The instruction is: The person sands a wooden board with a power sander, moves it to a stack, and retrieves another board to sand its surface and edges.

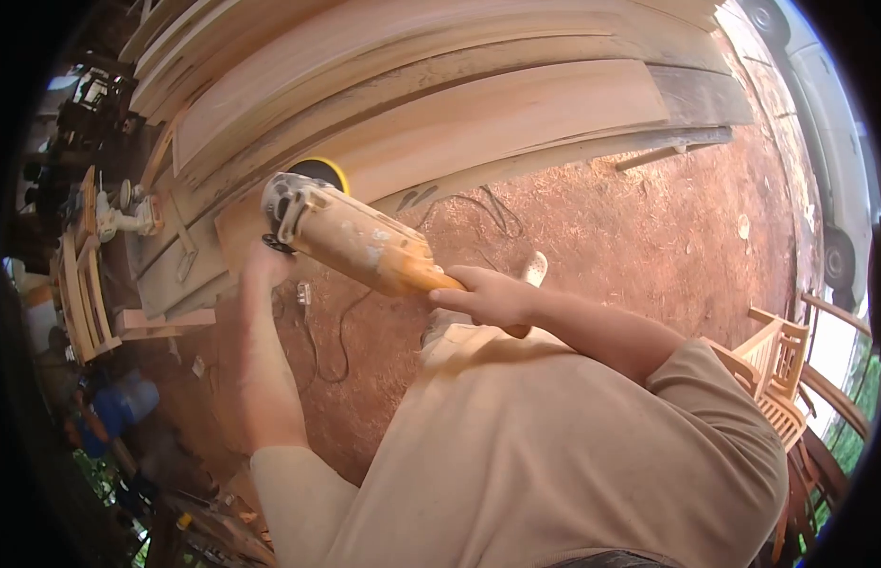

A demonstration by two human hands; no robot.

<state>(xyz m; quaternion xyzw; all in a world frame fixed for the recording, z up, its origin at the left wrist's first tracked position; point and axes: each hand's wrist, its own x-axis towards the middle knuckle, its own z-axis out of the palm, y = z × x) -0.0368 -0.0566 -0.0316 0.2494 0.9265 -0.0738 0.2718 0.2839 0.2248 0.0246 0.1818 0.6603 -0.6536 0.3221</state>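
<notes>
A dusty, yellow-bodied angle sander point(360, 241) lies slantwise across the middle of the head view. Its round black pad with a yellow rim point(334, 174) is at the edge of a pale wooden board point(516, 118), partly hidden behind the tool's head. My right hand point(480, 295) is wrapped round the sander's rear handle. At the front end, my left hand point(267, 263) is closed by the black side grip, its fingers partly hidden and slightly blurred.
More long planks point(365, 62) lie on the workbench. A power cord point(341, 364) loops over the reddish, shaving-strewn floor point(592, 237). A white power tool point(128, 220) stands at left, a wooden chair point(776, 369) at right. Vehicles point(824, 114) stand beyond.
</notes>
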